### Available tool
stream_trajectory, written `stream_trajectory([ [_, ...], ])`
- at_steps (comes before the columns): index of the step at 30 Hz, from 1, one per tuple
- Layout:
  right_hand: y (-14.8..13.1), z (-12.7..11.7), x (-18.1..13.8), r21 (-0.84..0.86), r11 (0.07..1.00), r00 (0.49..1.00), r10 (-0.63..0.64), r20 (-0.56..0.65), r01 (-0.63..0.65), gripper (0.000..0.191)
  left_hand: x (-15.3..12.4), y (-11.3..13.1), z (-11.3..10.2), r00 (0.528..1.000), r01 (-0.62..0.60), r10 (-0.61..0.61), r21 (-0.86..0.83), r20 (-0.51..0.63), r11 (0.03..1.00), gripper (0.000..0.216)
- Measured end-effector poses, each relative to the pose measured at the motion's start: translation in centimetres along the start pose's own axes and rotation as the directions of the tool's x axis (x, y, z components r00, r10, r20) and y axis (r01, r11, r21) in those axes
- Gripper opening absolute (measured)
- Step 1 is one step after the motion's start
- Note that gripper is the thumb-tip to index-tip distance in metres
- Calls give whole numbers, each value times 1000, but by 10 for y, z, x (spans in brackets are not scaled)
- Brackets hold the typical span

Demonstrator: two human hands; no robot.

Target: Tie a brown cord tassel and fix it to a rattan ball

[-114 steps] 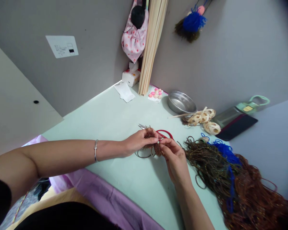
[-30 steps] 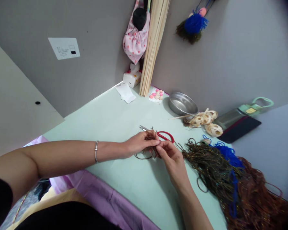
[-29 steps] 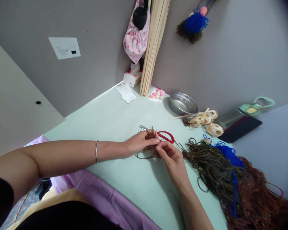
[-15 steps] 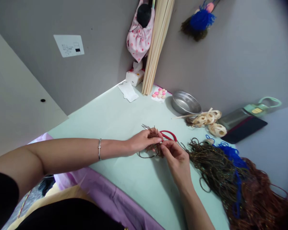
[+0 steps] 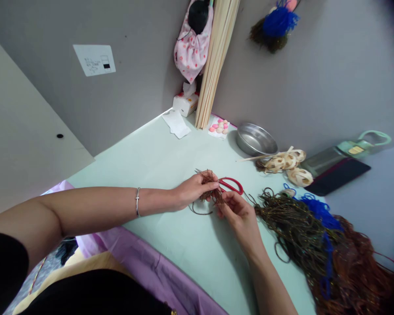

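Note:
My left hand (image 5: 191, 192) pinches a small tuft of brown cord (image 5: 210, 186) just above the pale green table (image 5: 157, 162). My right hand (image 5: 238, 214) meets it from the right, its fingers pinched on strands at the lower side of the same tuft. A loose loop of brown cord (image 5: 200, 211) trails from the tuft onto the table. Red-handled scissors (image 5: 231, 185) lie flat just behind the tuft, their blades partly hidden by it. A silver bracelet (image 5: 137, 201) sits on my left wrist.
A big heap of brown, dark and blue cord (image 5: 318, 245) fills the right side. Behind it lie woven straw pieces (image 5: 287, 165), a steel bowl (image 5: 255, 139), a dark flat case (image 5: 335, 169) and pink beads (image 5: 219, 126). Bamboo strips (image 5: 216, 57) lean in the corner by a tissue box (image 5: 185, 103).
Both hands stay on the brown tuft and shift only slightly, the right fingers dropping a little lower on it. The view has drifted a little.

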State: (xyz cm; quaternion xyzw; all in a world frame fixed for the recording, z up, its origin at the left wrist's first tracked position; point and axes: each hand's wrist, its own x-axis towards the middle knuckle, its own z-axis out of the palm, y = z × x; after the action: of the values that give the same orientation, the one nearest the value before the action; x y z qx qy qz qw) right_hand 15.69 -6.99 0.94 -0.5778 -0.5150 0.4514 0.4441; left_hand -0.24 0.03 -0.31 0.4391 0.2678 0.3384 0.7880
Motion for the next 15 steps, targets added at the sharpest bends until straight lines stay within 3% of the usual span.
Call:
stream_trajectory([
  [5, -4, -6, 0, -108, 994, 992, -45, -115, 33, 35, 0, -2, 2, 998, -53, 52, 12, 33, 999, 28],
  [10, -9, -7, -2, -110, 992, 996, -61, 67, 68, 32, -2, -6, 3, 993, 6, -10, 36, 117, 999, 30],
  [15, -9, -7, -2, -51, 998, 999, -46, -4, 46, 27, -2, -4, 3, 995, 33, -33, 1, 94, 999, 33],
])
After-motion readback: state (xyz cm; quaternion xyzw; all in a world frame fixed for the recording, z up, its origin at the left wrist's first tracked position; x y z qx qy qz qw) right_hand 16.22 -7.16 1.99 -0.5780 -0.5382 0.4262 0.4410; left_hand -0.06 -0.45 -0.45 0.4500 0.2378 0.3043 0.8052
